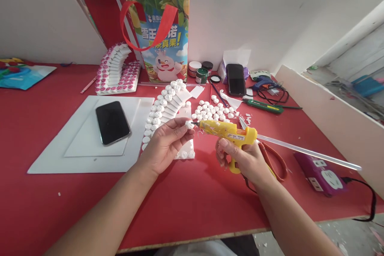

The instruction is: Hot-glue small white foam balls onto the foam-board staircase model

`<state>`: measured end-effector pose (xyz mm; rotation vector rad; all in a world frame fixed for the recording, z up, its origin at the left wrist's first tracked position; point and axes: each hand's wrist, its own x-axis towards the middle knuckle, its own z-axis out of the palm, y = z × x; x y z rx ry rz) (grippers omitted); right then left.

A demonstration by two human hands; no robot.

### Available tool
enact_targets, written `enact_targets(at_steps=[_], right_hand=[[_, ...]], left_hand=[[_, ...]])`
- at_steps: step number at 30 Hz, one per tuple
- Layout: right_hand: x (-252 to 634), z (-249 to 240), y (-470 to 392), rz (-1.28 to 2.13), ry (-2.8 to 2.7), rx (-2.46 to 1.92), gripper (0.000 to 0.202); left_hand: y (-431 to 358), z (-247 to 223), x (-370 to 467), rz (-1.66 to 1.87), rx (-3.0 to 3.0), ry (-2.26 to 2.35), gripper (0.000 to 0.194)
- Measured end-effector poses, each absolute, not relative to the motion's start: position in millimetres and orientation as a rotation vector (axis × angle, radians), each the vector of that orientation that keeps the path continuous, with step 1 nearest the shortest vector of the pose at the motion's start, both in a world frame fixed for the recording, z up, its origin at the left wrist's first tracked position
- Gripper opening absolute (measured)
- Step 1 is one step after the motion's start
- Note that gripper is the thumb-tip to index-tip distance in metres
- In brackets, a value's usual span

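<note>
Between the thumb and fingers of my left hand (168,140) is a small white rosette (189,124). The nozzle of a yellow glue gun (222,130) meets or nearly meets it. My right hand (243,156) is wrapped round the gun's handle, and a long clear glue stick (312,153) juts out of its back. Behind my left hand stands a white curved foam piece (171,108) edged with white rosettes, partly hidden by that hand. Several loose white rosettes (210,110) lie in a heap beyond the nozzle.
A finished-looking pink-and-white curved piece (117,72) stands at the back left by a printed bag (165,36). A phone (113,123) lies on white boards (60,156). Paint jars (202,75), a green cutter (264,106), orange-handled scissors (280,164) and a purple power socket (324,176) sit around.
</note>
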<state>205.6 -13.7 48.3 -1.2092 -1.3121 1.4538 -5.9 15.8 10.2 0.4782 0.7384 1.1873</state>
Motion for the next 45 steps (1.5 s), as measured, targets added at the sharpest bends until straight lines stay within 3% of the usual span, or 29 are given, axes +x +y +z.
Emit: enact_targets(at_steps=[45], right_hand=[[209.4, 43.1, -11.1, 1.413, -1.347, -1.223, 0.053]], left_hand=[[15.9, 15.0, -5.6, 1.244, 0.506, 0.806, 0.037]])
